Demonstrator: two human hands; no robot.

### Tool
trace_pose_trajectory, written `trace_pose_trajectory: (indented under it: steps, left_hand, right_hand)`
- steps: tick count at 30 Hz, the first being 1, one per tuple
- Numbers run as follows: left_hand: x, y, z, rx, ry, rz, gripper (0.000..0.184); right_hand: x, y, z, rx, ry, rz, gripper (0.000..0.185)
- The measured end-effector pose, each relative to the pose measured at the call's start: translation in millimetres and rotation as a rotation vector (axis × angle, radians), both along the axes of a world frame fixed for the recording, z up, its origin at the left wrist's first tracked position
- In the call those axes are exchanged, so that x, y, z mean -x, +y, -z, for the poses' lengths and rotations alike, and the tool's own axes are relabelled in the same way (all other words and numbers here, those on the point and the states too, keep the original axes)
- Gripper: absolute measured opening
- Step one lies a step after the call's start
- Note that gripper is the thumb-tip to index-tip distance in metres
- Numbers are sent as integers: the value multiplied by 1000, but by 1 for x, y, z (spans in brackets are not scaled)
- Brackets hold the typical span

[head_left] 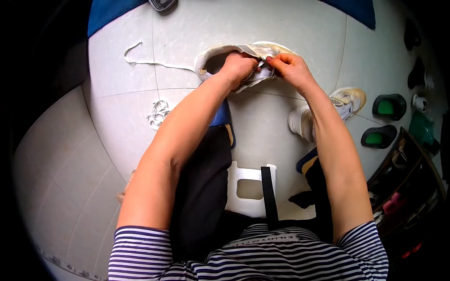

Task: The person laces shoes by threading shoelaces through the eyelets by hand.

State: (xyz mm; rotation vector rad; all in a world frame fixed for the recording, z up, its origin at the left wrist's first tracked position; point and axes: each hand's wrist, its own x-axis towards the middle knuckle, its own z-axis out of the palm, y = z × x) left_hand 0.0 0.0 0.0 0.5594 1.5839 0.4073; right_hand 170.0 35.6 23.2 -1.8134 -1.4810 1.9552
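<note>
Where the floor is overlapped by blue cloth, a spot well beyond and to the left of the left hand is marked. Nearer to that hand, a white lace is stretched out, hooked at its far end and led up to the heel of the worn shoe. Nearer the body, left of the left forearm, a loose heap of white cord is seen. Within the shoe's opening, the left hand's fingers are curled closed on the upper, their tips partly hidden. Below and between both hands, towards the body, a white stool is placed. At the shoe's lacing edge, just right of the left hand, the right hand is nearly closed, thumb and forefinger brought together; what is pinched cannot be told. To its right and nearer the body, a second shoe is partly covered by the right forearm. Farther right, two dark slippers with green insoles are set near a shoe rack.
</note>
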Motion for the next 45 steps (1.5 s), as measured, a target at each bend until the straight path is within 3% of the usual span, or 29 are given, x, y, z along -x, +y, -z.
trace_pose_trajectory:
  steps: [2, 6, 12, 15, 17, 18, 20, 21, 23, 28, 30, 32, 36, 38, 41, 43, 45]
  left_hand:
    - [6, 0, 11, 209, -330, -259, 14]
    - [22, 3, -15, 212, -337, -249, 15]
    - [19, 9, -18, 225, -382, -273, 16]
    - [14, 7, -20, 248, -350, -312, 14]
    - [10, 5, -21, 246, -340, -348, 12]
    - [8, 4, -18, 151, -275, -350, 13]
    - [3, -5, -13, -148, -62, -292, 19]
    - [3, -8, -6, -148, -63, -293, 19]
    - [6, -13, 9, -471, 414, 111, 22]
    - [-3, -16, -9, -598, 801, 303, 15]
    - [-6, -17, -10, -610, 836, 319, 15]
    - [-7, -17, -10, -630, 870, 331, 15]
    - [-5, -14, -14, -587, 839, 418, 15]
    - [-4, -13, -14, -562, 826, 451, 15]
    - [-6, -24, -17, -543, 810, 500, 24]
    - [-7, -20, -20, -453, 801, 482, 24]
    - [-8, -21, -21, -429, 799, 471, 26]
  right_hand:
    - [1, 4, 3, -32, -29, -58, 23]
    - [15, 12, 7, -22, 4, -153, 23]
    - [20, 20, 10, 56, -36, -58, 23]
    - [20, 16, 17, -85, -36, -98, 22]
    - [21, 15, 15, -460, -175, -272, 17]
    - [22, 16, 12, -457, -174, -275, 17]
    - [25, 16, 6, -742, -231, -424, 13]
    - [26, 15, 7, -741, -231, -425, 13]
    - [28, 10, 9, -1066, -277, -463, 8]
    - [31, -2, 8, -1112, -258, -409, 9]
    - [27, 0, 13, -1102, -214, -353, 10]
    - [23, 6, 18, -588, -86, -210, 11]
    - [22, 16, 11, -564, -54, -307, 13]
    - [28, 19, 5, -935, -172, -587, 14]
    - [40, 0, -7, -1094, -321, -664, 14]
    - [30, -3, 0, -1061, -310, -625, 15]
    - [15, -7, 7, -829, -64, -334, 16]
